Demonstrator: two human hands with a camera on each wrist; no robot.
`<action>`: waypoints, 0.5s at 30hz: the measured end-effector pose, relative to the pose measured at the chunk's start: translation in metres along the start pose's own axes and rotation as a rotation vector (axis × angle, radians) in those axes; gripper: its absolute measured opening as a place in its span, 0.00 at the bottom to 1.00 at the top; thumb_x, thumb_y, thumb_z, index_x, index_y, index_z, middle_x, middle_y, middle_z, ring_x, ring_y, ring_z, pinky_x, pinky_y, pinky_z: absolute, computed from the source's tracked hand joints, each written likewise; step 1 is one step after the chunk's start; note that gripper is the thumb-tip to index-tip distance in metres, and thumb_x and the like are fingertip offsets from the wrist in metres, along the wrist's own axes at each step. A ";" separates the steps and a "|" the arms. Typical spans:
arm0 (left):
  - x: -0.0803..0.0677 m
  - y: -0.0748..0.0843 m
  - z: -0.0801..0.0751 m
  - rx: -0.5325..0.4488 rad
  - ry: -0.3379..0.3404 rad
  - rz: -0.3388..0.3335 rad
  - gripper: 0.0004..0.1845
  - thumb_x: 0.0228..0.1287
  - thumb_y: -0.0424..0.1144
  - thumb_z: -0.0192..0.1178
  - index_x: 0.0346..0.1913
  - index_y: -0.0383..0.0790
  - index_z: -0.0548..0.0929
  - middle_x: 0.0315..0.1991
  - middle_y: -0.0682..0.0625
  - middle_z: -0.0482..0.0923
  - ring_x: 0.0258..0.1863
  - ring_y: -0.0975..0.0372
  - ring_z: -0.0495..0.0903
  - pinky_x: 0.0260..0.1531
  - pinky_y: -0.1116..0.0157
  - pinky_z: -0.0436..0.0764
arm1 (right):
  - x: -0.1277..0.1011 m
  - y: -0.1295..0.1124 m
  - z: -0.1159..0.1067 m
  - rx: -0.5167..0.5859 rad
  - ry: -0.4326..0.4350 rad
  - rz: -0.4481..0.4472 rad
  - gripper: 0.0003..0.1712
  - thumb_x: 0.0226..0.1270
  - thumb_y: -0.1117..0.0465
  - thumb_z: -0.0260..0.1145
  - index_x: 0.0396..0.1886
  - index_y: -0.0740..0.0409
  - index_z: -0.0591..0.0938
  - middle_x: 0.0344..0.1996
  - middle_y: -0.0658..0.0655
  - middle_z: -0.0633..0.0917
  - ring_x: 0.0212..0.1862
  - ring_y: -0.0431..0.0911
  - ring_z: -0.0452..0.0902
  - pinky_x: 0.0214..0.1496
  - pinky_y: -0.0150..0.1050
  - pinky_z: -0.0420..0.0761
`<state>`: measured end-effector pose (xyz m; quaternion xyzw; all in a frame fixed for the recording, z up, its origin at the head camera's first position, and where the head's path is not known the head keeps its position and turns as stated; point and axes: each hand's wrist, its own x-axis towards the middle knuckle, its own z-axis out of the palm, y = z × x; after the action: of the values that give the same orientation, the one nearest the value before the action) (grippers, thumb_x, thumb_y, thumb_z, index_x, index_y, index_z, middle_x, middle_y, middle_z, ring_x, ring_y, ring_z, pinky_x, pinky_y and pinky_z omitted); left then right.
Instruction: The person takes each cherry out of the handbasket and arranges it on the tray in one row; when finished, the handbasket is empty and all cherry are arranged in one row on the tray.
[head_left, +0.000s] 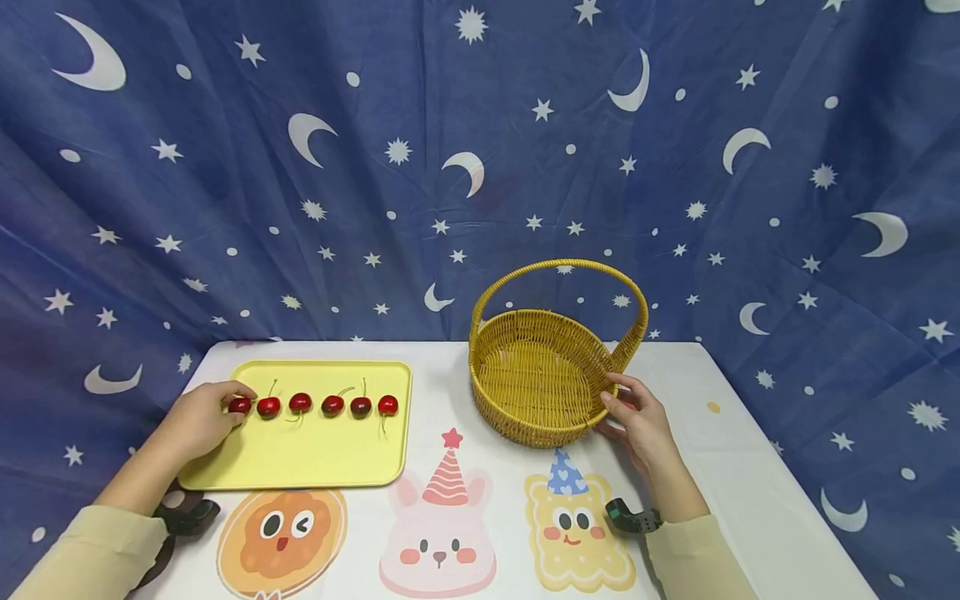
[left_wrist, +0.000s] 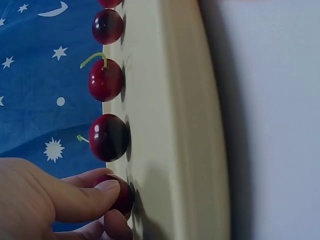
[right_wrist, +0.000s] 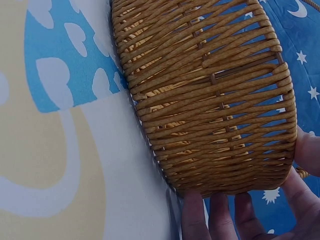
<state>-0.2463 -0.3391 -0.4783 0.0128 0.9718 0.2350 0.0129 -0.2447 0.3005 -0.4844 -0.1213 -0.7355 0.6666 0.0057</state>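
Observation:
A row of several red cherries lies on a yellow tray (head_left: 300, 458). My left hand (head_left: 202, 419) reaches in from the left and pinches the leftmost cherry (head_left: 240, 406) between thumb and fingers; the left wrist view shows that cherry (left_wrist: 121, 196) under my fingertips (left_wrist: 102, 192), with the neighbouring cherry (left_wrist: 107, 137) just beyond. A woven yellow basket (head_left: 540, 375) with an arched handle stands to the right, with nothing in it. My right hand (head_left: 637, 421) holds the basket's right wall, with fingers (right_wrist: 220, 217) against the weave (right_wrist: 210, 95).
The white table (head_left: 735, 467) carries cartoon prints near its front edge. A blue star-and-moon cloth (head_left: 480, 167) hangs behind and around the table. Black wrist mounts sit on both forearms.

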 end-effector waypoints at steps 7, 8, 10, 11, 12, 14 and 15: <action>-0.004 0.000 -0.005 0.008 0.003 0.036 0.21 0.65 0.26 0.68 0.61 0.28 0.85 0.57 0.20 0.82 0.58 0.27 0.79 0.55 0.31 0.76 | 0.001 0.000 0.002 0.002 -0.004 0.008 0.30 0.82 0.62 0.65 0.78 0.55 0.71 0.57 0.53 0.74 0.54 0.43 0.82 0.53 0.44 0.91; -0.005 0.000 -0.006 0.007 0.004 0.038 0.21 0.65 0.26 0.68 0.61 0.28 0.85 0.57 0.20 0.82 0.58 0.26 0.78 0.55 0.31 0.75 | 0.002 0.000 0.001 0.003 -0.009 0.010 0.30 0.82 0.62 0.65 0.79 0.55 0.71 0.57 0.53 0.73 0.54 0.43 0.82 0.54 0.45 0.91; -0.005 0.000 -0.008 0.004 0.004 0.031 0.22 0.64 0.26 0.68 0.62 0.29 0.84 0.57 0.19 0.81 0.59 0.26 0.78 0.54 0.31 0.75 | 0.002 0.000 -0.001 0.001 -0.017 0.013 0.30 0.82 0.61 0.65 0.79 0.55 0.70 0.56 0.53 0.73 0.54 0.43 0.81 0.54 0.45 0.91; -0.005 0.001 -0.008 0.006 0.004 0.030 0.22 0.65 0.27 0.68 0.62 0.29 0.84 0.57 0.20 0.81 0.59 0.26 0.78 0.54 0.31 0.75 | 0.002 0.000 -0.001 -0.001 -0.021 0.014 0.30 0.82 0.61 0.65 0.79 0.55 0.70 0.56 0.53 0.73 0.54 0.43 0.82 0.55 0.45 0.91; -0.005 0.001 -0.008 0.007 0.003 0.028 0.23 0.65 0.27 0.69 0.63 0.29 0.84 0.58 0.20 0.81 0.59 0.26 0.78 0.55 0.31 0.75 | 0.003 0.000 -0.002 -0.004 -0.024 0.012 0.31 0.82 0.61 0.65 0.79 0.56 0.70 0.56 0.53 0.74 0.55 0.43 0.82 0.55 0.45 0.91; -0.003 0.001 -0.006 0.009 0.004 0.035 0.22 0.65 0.28 0.69 0.62 0.29 0.85 0.58 0.21 0.82 0.59 0.27 0.78 0.57 0.30 0.75 | 0.003 0.000 -0.003 -0.010 -0.023 0.012 0.31 0.82 0.61 0.65 0.79 0.56 0.70 0.56 0.53 0.74 0.55 0.43 0.83 0.55 0.45 0.91; -0.001 0.002 -0.004 0.011 0.008 0.039 0.21 0.66 0.28 0.69 0.61 0.29 0.86 0.57 0.22 0.82 0.59 0.28 0.78 0.58 0.30 0.75 | 0.003 -0.001 -0.003 -0.013 -0.021 0.011 0.30 0.82 0.62 0.65 0.79 0.56 0.70 0.56 0.53 0.74 0.55 0.43 0.83 0.54 0.44 0.91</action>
<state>-0.2449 -0.3394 -0.4735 0.0309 0.9728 0.2296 0.0044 -0.2469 0.3037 -0.4838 -0.1184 -0.7391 0.6631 -0.0066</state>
